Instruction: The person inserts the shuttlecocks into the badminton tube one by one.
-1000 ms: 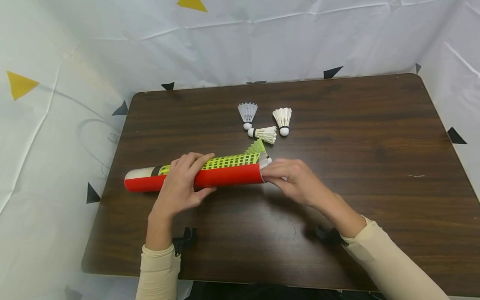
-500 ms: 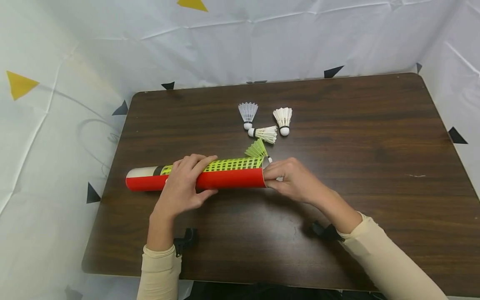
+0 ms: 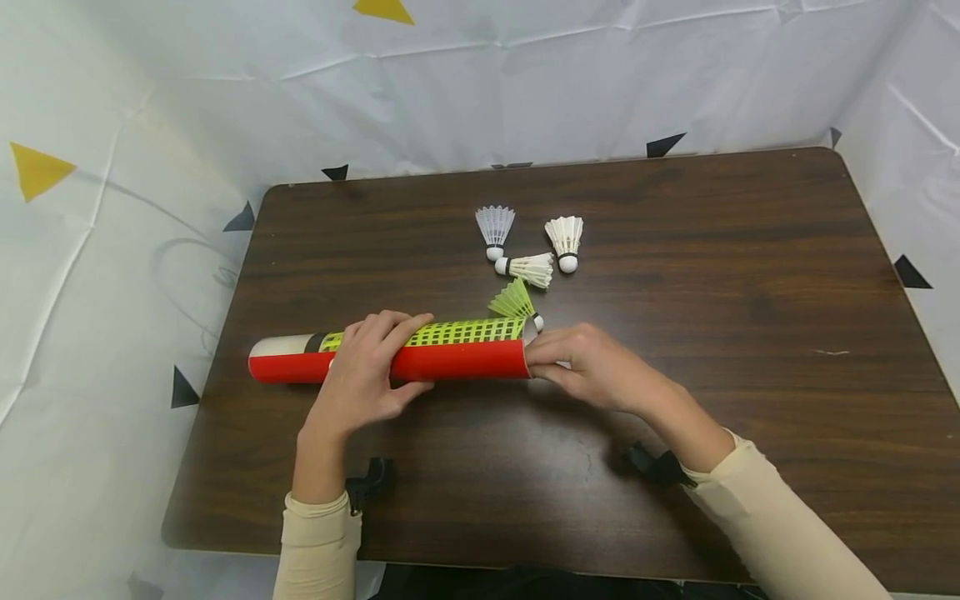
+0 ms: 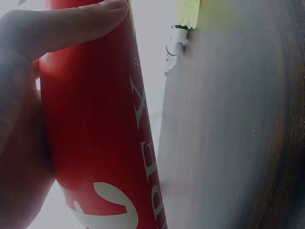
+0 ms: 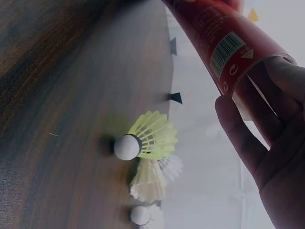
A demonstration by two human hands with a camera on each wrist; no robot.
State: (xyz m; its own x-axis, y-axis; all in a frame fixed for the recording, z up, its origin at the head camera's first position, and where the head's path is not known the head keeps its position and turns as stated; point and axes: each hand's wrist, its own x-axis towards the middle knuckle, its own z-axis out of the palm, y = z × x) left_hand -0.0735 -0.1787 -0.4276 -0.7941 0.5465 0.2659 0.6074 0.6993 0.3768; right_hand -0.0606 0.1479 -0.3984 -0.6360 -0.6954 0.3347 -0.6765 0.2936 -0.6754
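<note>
So, we have a long red tube (image 3: 461,362), with a yellow net print on one side, left of the middle of the table (image 3: 750,333). It runs nearly in line with the front edge. One end points to the left edge, and the end with the hole points to the right edge. We cannot tell if it rests on the wood.

Our left hand (image 3: 363,362) grips it from above, thumb on the front side and fingers over the back.

Our right hand (image 3: 585,362) is the one by the hole, in line with the tube, with some fingers inside. We cannot tell if they hold anything in there.

Just behind the hole lies a yellow shuttlecock (image 3: 513,300), its round tip toward the front edge and a bit right. The right hand is nearer to it.

Farther toward the back edge are a gray shuttlecock (image 3: 495,227), a white shuttlecock (image 3: 531,269) with its tip toward the left edge, and another white one (image 3: 566,237).
</note>
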